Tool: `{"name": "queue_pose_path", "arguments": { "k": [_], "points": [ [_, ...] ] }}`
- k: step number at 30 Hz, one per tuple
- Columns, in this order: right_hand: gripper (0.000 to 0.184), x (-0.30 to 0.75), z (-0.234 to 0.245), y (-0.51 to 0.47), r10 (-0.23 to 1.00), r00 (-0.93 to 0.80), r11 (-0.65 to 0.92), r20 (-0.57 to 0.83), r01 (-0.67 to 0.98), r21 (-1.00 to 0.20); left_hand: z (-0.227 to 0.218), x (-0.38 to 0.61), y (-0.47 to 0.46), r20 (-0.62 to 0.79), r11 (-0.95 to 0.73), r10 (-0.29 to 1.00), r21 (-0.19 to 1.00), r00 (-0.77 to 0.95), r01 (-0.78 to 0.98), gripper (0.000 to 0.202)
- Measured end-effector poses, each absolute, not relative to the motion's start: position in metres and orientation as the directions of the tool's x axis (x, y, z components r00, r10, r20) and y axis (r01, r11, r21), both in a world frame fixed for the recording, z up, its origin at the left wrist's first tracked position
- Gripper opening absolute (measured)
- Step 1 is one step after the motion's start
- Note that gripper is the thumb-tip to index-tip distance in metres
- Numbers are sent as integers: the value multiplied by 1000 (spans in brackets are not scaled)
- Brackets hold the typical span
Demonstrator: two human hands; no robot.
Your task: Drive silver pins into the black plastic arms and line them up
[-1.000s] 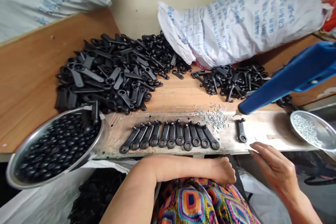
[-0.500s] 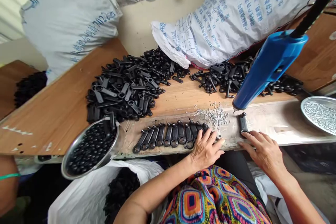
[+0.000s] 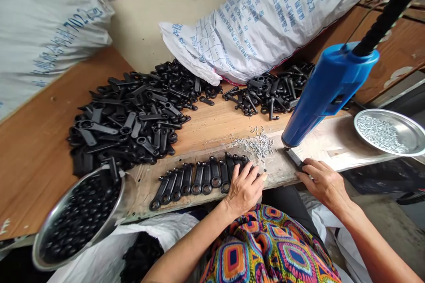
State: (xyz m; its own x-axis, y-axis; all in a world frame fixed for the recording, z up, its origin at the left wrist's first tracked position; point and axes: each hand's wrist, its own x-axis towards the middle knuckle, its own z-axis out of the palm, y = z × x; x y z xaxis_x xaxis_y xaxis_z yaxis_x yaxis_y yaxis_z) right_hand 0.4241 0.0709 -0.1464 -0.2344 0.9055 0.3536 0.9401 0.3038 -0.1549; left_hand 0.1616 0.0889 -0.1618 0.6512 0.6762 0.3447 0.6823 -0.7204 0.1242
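My right hand (image 3: 323, 181) pinches the ring end of a black crank handle (image 3: 294, 158) on the board. The handle's other end lies under the tip of a blue electric screwdriver (image 3: 312, 95), which hangs from a black cord. Whether the tip touches a screw there is too small to tell. My left hand (image 3: 245, 185) rests with its fingers outstretched on the right end of a row of black crank handles (image 3: 196, 177), covering some of them. Small silver screws (image 3: 260, 143) lie loose behind the row.
A metal bowl of black knobs (image 3: 116, 212) stands at the left front. A steel dish (image 3: 411, 135) holds more screws at the right. Heaps of black handles (image 3: 133, 110) lie at the back, below a white printed sack (image 3: 252, 31). Another white sack (image 3: 49, 31) leans at the left.
The view has shifted right and closer. My right hand has brought the handle's far end under the screwdriver tip, turning it aslant. My left hand stays on the row.
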Motion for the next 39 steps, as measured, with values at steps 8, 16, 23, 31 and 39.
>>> {"name": "queue_pose_path", "arguments": {
  "k": [8, 16, 23, 31, 39],
  "points": [
    [23, 405, -140, 54, 842, -450, 532, 298, 788, -310, -156, 161, 87, 350, -724, 676, 148, 649, 674, 33],
    [14, 383, -146, 91, 778, -585, 623, 230, 766, -159, -119, 147, 72, 355, -694, 710, 204, 608, 691, 33],
    [35, 376, -165, 104, 737, -549, 611, 394, 790, -43, -116, 43, 64, 510, -399, 825, 215, 246, 892, 29],
    [29, 345, -136, 83, 760, -458, 547, 462, 834, -73, -146, 5, 50, 395, -371, 871, 140, 292, 918, 37],
    [30, 257, -93, 158, 666, -712, 746, 221, 625, -231, -153, 24, 54, 339, -400, 879, 142, 335, 906, 32]
  ]
}}
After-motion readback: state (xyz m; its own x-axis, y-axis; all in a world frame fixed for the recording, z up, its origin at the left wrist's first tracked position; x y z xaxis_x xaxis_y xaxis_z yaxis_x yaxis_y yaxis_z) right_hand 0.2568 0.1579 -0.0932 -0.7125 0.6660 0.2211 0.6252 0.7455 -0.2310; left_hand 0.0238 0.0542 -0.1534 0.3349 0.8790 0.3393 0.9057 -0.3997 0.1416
